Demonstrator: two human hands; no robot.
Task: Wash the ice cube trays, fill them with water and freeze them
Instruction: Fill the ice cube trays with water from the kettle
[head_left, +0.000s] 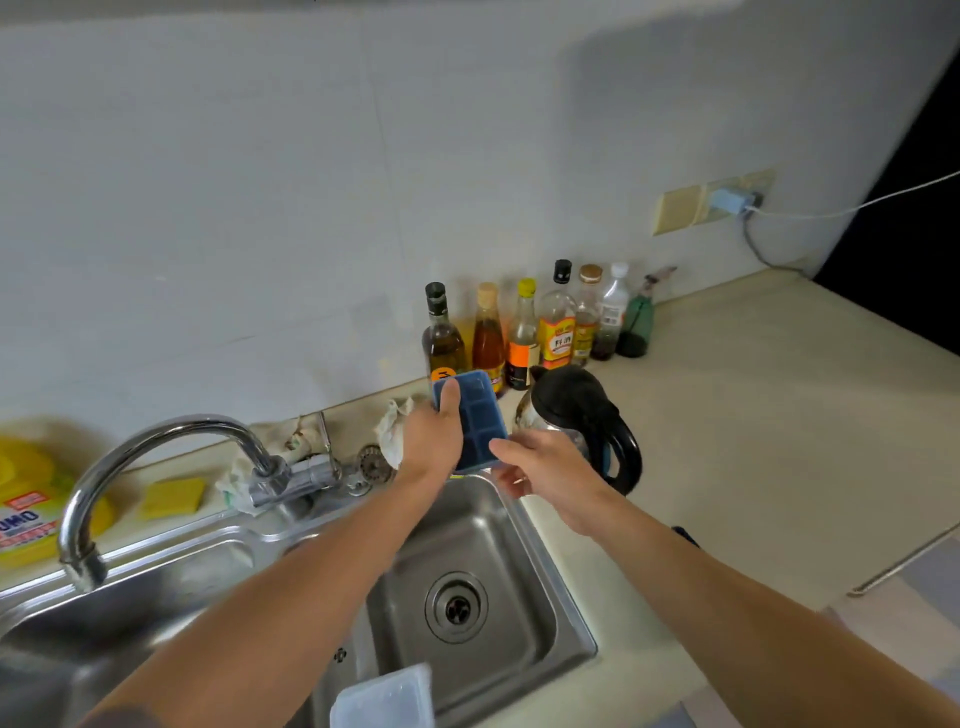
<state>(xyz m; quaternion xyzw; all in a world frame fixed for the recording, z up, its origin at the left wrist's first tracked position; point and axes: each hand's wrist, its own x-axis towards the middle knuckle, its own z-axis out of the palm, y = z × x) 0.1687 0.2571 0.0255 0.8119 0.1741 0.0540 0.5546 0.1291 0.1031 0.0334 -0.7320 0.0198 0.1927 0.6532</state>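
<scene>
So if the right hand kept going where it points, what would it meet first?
Probably the blue ice cube tray gripped by the left hand; the right hand points at its near corner, though depth is unclear.

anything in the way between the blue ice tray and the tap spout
Nothing loose that shows. The left hand holds the blue ice tray above the back rim of the right basin; the tap spout hangs over the left basin. Only the tap body stands on the rim between them; the way over the basins looks open.
</scene>
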